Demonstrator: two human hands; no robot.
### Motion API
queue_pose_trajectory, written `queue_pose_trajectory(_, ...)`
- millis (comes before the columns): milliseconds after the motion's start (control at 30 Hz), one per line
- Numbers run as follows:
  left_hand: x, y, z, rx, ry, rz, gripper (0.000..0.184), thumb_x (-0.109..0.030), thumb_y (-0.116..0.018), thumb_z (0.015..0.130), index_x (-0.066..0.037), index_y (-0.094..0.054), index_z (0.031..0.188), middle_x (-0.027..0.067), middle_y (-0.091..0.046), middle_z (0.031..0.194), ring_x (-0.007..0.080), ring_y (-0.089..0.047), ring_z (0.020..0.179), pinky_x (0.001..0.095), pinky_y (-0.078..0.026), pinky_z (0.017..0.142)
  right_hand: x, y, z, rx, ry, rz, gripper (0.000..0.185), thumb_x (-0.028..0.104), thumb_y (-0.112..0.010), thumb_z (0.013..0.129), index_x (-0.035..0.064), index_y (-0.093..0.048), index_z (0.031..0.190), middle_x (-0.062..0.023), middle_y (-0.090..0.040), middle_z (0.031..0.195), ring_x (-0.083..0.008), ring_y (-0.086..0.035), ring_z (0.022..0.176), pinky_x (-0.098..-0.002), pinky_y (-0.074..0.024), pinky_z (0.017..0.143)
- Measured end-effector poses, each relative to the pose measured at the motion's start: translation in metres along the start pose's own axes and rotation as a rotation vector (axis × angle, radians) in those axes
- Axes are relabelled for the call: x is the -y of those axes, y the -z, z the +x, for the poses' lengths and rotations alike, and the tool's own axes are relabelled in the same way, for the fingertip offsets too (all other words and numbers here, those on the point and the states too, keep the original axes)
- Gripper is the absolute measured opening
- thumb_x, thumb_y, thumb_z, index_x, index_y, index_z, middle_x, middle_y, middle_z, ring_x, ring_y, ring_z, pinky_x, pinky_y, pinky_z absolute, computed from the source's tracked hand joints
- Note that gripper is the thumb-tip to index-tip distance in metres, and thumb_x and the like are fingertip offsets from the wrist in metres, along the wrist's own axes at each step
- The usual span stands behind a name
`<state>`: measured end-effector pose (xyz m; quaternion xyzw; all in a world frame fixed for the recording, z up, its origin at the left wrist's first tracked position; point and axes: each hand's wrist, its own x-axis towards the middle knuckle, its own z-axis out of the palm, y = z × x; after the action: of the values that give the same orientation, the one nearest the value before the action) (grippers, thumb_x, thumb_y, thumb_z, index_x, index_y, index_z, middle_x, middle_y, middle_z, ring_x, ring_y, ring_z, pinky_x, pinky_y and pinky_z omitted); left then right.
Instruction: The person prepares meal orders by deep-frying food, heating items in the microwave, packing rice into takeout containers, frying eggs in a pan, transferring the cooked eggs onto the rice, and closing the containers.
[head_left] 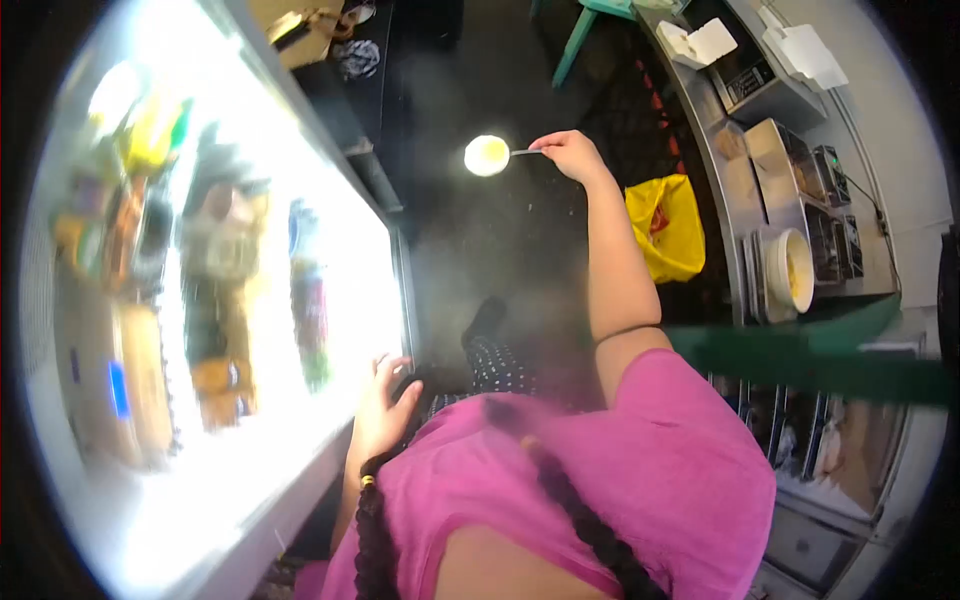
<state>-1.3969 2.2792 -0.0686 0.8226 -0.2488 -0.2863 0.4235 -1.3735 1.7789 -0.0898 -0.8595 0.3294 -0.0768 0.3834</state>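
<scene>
My right hand (568, 155) is stretched forward over the dark floor, its fingers closed on the thin grey handle of a spoon-like utensil (487, 156). The round end of that utensil is bright white with a yellowish middle; glare hides what it is or holds. Low on the left, my left hand (385, 408) has its fingers apart and holds nothing. It is beside the edge of a brightly lit fridge (403, 300); whether it touches the edge I cannot tell. Blurred bottles and packs (225, 240) stand on the fridge's shelves.
A yellow bag (668, 230) is on the floor right of my right arm. Along the right runs a metal counter (738, 190) with stacked white bowls (795, 270) and an open white box (697, 43). A green bar (800, 365) crosses beside my shoulder. A teal stool (570, 50) stands ahead.
</scene>
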Motion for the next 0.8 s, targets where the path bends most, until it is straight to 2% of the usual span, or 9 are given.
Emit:
queue_pose_trajectory(67,-0.018,-0.007,0.032,0.006,0.111,-0.026,0.038,-0.008,-0.07,0.084,-0.006,-0.059,0.121,0.0176,-0.049,0.134,0.0325,-0.058,0.109,0.0388,-0.048,0.093,-0.005,0.018,0.045,-0.027,0.001,0.019,0.021,0.016,-0.063,0.082,0.0162,-0.078,0.096,-0.0096,-0.074,0.093,-0.0231,-0.07,0.089,-0.0334,-0.0527,0.083)
queue_pose_trajectory(200,-0.035,-0.014,0.114,-0.009,0.216,-0.154,0.035,-0.003,-0.069,0.085,-0.007,-0.062,0.118,0.015,-0.041,0.143,0.0296,-0.052,0.119,0.0371,-0.051,0.089,-0.013,0.046,0.13,-0.042,-0.011,0.014,0.021,0.016,-0.063,0.082,0.0159,-0.078,0.097,-0.0106,-0.074,0.093,-0.0244,-0.07,0.089,-0.0343,-0.0527,0.084)
queue_pose_trajectory(233,-0.036,-0.018,0.136,-0.006,0.182,-0.146,0.034,-0.001,-0.067,0.086,-0.007,-0.063,0.118,0.0142,-0.04,0.144,0.0285,-0.05,0.121,0.035,-0.053,0.083,-0.019,0.054,0.147,-0.041,-0.014,0.005,0.021,0.017,-0.063,0.082,0.0157,-0.078,0.097,-0.0109,-0.073,0.093,-0.025,-0.069,0.089,-0.0345,-0.0527,0.084)
queue_pose_trajectory(367,-0.068,-0.027,0.223,0.002,0.121,-0.151,0.032,-0.003,-0.067,0.087,-0.009,-0.063,0.118,0.0128,-0.039,0.145,0.027,-0.049,0.123,0.0327,-0.057,0.079,-0.048,0.095,0.217,-0.059,-0.058,0.067,0.021,0.017,-0.064,0.082,0.0151,-0.078,0.097,-0.0112,-0.073,0.093,-0.0267,-0.069,0.09,-0.0351,-0.0527,0.084)
queue_pose_trajectory(467,-0.098,-0.029,0.29,-0.019,0.046,-0.101,0.034,-0.004,-0.067,0.087,-0.011,-0.062,0.12,0.0115,-0.042,0.144,0.0235,-0.051,0.122,0.0314,-0.054,0.079,-0.078,0.127,0.267,-0.089,-0.084,0.082,0.021,0.017,-0.064,0.082,0.0153,-0.078,0.098,-0.0112,-0.073,0.093,-0.0278,-0.069,0.09,-0.0353,-0.0527,0.084)
queue_pose_trajectory(567,-0.123,-0.032,0.363,-0.039,-0.015,-0.065,0.03,-0.005,-0.065,0.088,-0.01,-0.063,0.118,0.0119,-0.044,0.142,0.0237,-0.049,0.125,0.0329,-0.051,0.086,-0.12,0.145,0.321,-0.137,-0.108,0.118,0.021,0.018,-0.064,0.082,0.0159,-0.078,0.098,-0.0115,-0.073,0.093,-0.0276,-0.069,0.091,-0.0349,-0.0526,0.084)
queue_pose_trajectory(633,-0.127,-0.038,0.417,-0.041,-0.132,-0.045,0.029,-0.003,-0.063,0.088,-0.008,-0.064,0.117,0.0143,-0.048,0.139,0.0252,-0.047,0.128,0.034,-0.049,0.092,-0.142,0.159,0.348,-0.18,-0.092,0.108,0.021,0.012,-0.062,0.087,0.009,-0.076,0.102,-0.0075,-0.073,0.086,-0.0163,-0.068,0.082,-0.0293,-0.0512,0.078)
queue_pose_trajectory(733,-0.152,-0.055,0.5,0.015,0.005,-0.298,0.025,-0.004,-0.061,0.089,-0.004,-0.063,0.114,0.0145,-0.05,0.136,0.024,-0.049,0.127,0.0348,-0.043,0.101,-0.167,0.191,0.378,-0.24,-0.143,0.068,0.021,0.011,-0.062,0.087,0.0094,-0.076,0.102,-0.0073,-0.073,0.085,-0.0149,-0.067,0.082,-0.0286,-0.0506,0.079)
queue_pose_trajectory(800,-0.158,-0.067,0.554,0.016,-0.043,-0.292,0.023,-0.005,-0.06,0.091,0.0,-0.062,0.113,0.0133,-0.051,0.135,0.0226,-0.055,0.12,0.0333,-0.044,0.101,-0.189,0.215,0.398,-0.253,-0.157,0.076,0.021,0.01,-0.061,0.087,0.0086,-0.076,0.102,-0.0064,-0.073,0.086,-0.0129,-0.066,0.083,-0.0281,-0.0497,0.081)
